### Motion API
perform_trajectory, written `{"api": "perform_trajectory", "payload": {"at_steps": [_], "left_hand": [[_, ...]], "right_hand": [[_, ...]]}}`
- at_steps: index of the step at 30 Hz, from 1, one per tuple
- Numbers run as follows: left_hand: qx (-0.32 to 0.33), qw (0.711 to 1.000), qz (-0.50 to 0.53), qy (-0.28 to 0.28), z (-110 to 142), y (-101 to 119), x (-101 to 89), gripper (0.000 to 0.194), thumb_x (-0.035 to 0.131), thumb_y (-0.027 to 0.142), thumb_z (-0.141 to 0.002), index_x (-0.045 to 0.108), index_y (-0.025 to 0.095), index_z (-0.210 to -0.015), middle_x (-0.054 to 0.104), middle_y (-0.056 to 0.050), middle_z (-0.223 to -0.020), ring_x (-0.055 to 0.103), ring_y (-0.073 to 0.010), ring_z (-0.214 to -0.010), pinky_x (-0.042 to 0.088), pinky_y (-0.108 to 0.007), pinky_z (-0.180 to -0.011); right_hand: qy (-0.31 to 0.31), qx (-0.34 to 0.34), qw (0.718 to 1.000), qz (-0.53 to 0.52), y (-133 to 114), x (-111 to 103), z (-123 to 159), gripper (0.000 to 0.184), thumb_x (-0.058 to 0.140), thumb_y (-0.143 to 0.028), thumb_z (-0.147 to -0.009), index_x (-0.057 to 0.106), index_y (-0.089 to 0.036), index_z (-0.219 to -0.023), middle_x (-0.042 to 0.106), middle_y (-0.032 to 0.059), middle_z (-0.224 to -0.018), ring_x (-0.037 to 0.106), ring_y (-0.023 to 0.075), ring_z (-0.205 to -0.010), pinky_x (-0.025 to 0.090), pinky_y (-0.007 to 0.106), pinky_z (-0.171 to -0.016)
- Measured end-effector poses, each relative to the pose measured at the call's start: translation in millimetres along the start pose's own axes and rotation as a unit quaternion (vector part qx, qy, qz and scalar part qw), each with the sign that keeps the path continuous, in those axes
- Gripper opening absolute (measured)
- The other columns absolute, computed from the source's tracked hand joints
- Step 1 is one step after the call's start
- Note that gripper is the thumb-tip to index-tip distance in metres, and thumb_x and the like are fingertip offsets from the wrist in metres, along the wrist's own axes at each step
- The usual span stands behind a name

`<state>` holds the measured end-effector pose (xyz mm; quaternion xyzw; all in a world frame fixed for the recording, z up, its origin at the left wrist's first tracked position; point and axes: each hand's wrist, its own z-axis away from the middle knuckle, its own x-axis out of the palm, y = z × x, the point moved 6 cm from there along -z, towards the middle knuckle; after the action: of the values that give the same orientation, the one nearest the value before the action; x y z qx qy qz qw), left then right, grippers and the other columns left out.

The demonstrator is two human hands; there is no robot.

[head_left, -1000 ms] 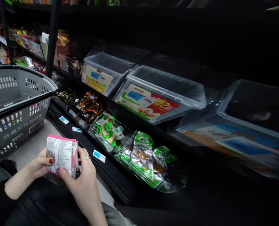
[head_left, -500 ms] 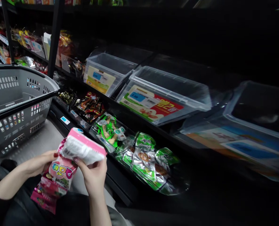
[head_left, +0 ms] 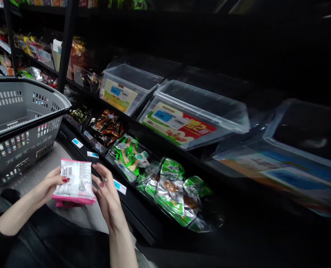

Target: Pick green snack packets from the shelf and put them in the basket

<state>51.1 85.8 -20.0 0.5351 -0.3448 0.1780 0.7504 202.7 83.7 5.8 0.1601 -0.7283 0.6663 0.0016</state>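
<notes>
1. Shelf (head_left: 139,214): dark, bearing tubs (head_left: 207,111) and bags (head_left: 172,182) along the right.
2. Basket (head_left: 17,130): left — pale floor (head_left: 57,150) beside it, modest room.
3. Right hand (head_left: 109,199): fingers parted, not gripping, beside the packet (head_left: 76,184); contact unclear.
4. Left hand (head_left: 49,186): pinches its left side.
5. Packet: between the hands; probably light, soft, slick, crushable — best held by its edges.

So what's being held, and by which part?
The left hand holds a pink-and-white packet by its left side; whether the right hand touches it is unclear.
</notes>
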Motion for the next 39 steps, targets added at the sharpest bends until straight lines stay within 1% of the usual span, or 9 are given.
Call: {"api": "perform_trajectory", "payload": {"at_steps": [3,7,13,17,22,27,32,36,39], "left_hand": [[0.068,0.992,-0.1,-0.031,1,6,6.6,0.046,0.072,0.012,-0.058,0.056,0.018,-0.101,0.069,-0.005,-0.094,0.063,-0.0227,-0.085,0.047,-0.027,-0.07],[0.114,0.975,-0.176,-0.076,4,6,13.5,0.052,0.075,0.016,-0.06,0.051,0.018,-0.107,0.065,-0.006,-0.102,0.059,-0.0247,-0.096,0.045,-0.028,-0.077],[0.102,0.975,-0.177,-0.086,7,4,13.8,0.056,0.074,0.021,-0.063,0.048,0.019,-0.112,0.063,-0.007,-0.108,0.057,-0.0262,-0.1,0.045,-0.03,-0.08],[0.051,0.983,-0.171,-0.04,3,-4,1.7,0.058,0.073,0.023,-0.066,0.048,0.021,-0.119,0.064,-0.006,-0.113,0.056,-0.0264,-0.104,0.045,-0.031,-0.082],[-0.038,0.996,-0.061,0.05,-6,-25,-14.2,0.052,0.068,0.036,-0.07,0.056,0.013,-0.114,0.07,-0.013,-0.101,0.062,-0.0304,-0.098,0.047,-0.038,-0.084],[-0.049,0.996,0.011,0.079,-9,-32,-17.5,0.053,0.071,0.04,-0.066,0.06,0.009,-0.108,0.072,-0.015,-0.094,0.063,-0.0309,-0.096,0.048,-0.037,-0.083],[-0.007,0.996,-0.047,0.076,-5,-25,-15.4,0.06,0.067,0.046,-0.068,0.054,0.013,-0.116,0.07,-0.014,-0.102,0.061,-0.0323,-0.1,0.049,-0.038,-0.081],[0.088,0.983,-0.162,0.02,1,-6,2.4,0.06,0.074,0.03,-0.064,0.05,0.018,-0.118,0.064,-0.01,-0.113,0.059,-0.0288,-0.101,0.048,-0.033,-0.08],[0.115,0.961,-0.25,0.033,3,4,7.9,0.055,0.074,0.027,-0.064,0.051,0.017,-0.113,0.066,-0.008,-0.103,0.06,-0.0269,-0.095,0.049,-0.032,-0.076]], "right_hand": [[-0.053,0.067,0.996,-0.022,7,11,3,0.066,0.067,-0.048,-0.068,0.043,-0.023,-0.125,0.05,0.011,-0.129,0.051,0.0261,-0.114,0.04,0.041,-0.096],[-0.058,0.116,0.991,-0.01,8,18,5,0.062,0.073,-0.037,-0.063,0.05,-0.02,-0.118,0.064,0.0075,-0.11,0.058,0.0251,-0.105,0.043,0.037,-0.092],[-0.045,0.109,0.993,0.002,1,18,2,0.053,0.073,-0.033,-0.061,0.053,-0.02,-0.108,0.068,0.0055,-0.101,0.063,0.0242,-0.091,0.049,0.034,-0.079],[0.023,0.062,0.989,0.133,-1,15,1,0.043,0.068,-0.032,-0.066,0.055,-0.019,-0.104,0.067,0.0063,-0.097,0.063,0.0241,-0.089,0.049,0.036,-0.078],[0.177,-0.054,0.899,0.397,-9,28,14,0.055,0.065,-0.032,-0.068,0.048,-0.018,-0.119,0.056,0.0139,-0.113,0.052,0.0304,-0.105,0.043,0.044,-0.087],[0.189,-0.062,0.863,0.465,-10,47,27,0.066,0.062,-0.037,-0.071,0.038,-0.014,-0.129,0.047,0.0203,-0.122,0.051,0.0345,-0.105,0.044,0.048,-0.083],[0.167,-0.035,0.91,0.378,-7,31,17,0.049,0.059,-0.035,-0.074,0.048,-0.017,-0.119,0.056,0.0148,-0.114,0.053,0.0295,-0.104,0.043,0.044,-0.087],[0.113,0.028,0.981,0.153,13,14,1,0.039,0.058,-0.039,-0.075,0.053,-0.017,-0.106,0.066,0.0086,-0.099,0.062,0.0237,-0.091,0.049,0.037,-0.08],[0.101,0.069,0.992,0.027,24,7,-4,0.042,0.064,-0.042,-0.069,0.055,-0.017,-0.102,0.068,0.0079,-0.097,0.064,0.024,-0.088,0.051,0.035,-0.076]]}}
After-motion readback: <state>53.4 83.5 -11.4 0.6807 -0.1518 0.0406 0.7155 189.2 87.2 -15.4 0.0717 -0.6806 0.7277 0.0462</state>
